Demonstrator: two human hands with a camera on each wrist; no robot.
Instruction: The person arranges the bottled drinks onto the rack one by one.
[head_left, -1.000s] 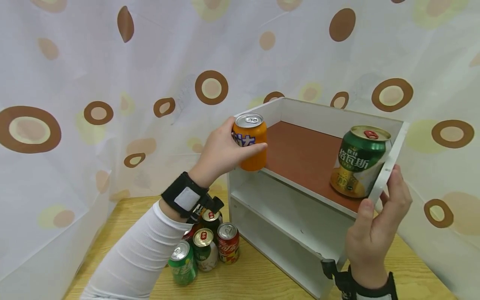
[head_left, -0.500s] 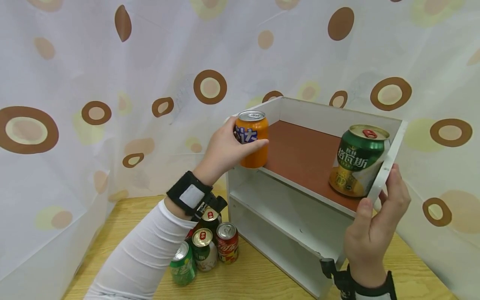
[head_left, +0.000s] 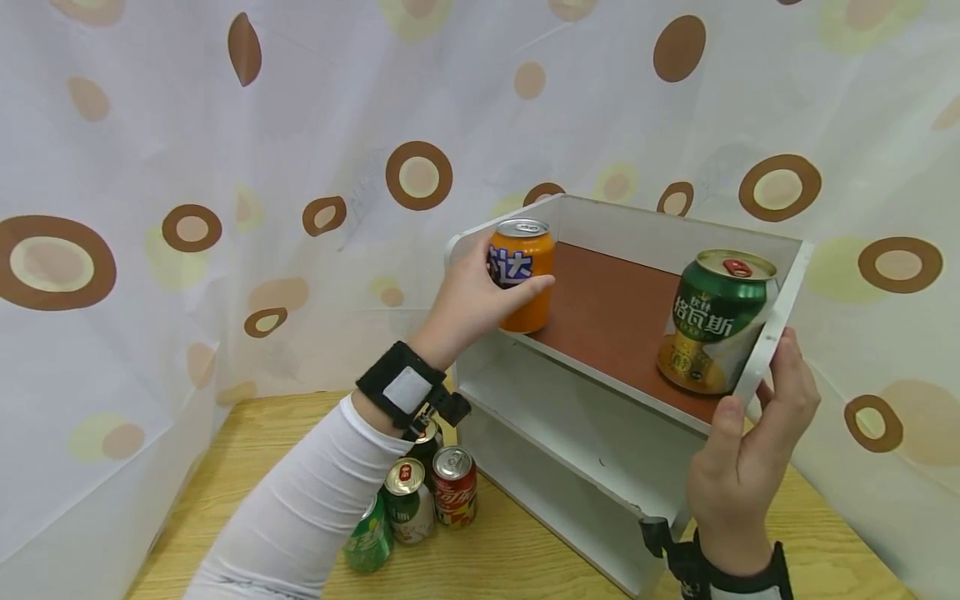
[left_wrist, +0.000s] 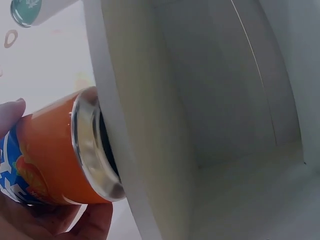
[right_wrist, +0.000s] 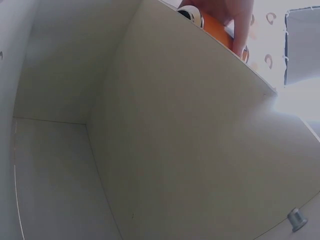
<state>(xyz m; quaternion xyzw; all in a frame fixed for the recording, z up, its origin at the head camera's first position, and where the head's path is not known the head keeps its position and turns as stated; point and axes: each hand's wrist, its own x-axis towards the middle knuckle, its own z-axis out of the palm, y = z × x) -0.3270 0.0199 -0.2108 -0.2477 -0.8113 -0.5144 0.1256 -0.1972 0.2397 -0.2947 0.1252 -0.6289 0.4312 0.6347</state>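
My left hand (head_left: 476,287) grips an orange soda can (head_left: 536,255) upright at the left end of the small shelf unit's red-brown top (head_left: 615,296). In the left wrist view the can's silver base (left_wrist: 92,150) is right at the board's edge; whether it touches is hard to tell. A green and gold drink can (head_left: 708,325) stands on the top at the right, against the side panel. My right hand (head_left: 750,467) holds that white side panel (head_left: 780,321) near its front, thumb on one side and fingers on the other.
On the wooden table (head_left: 480,567), left of the unit, stand a red can (head_left: 455,492), a green-and-white can (head_left: 408,508), a green can (head_left: 369,542) and a dark can (head_left: 426,446), partly behind my left forearm. White shelf boards (head_left: 570,425) lie below the top. A patterned curtain (head_left: 480,100) hangs behind.
My left hand has moved right with the orange can, bringing it from the shelf's left front corner further over the top. My right hand and the green can stay where they were.
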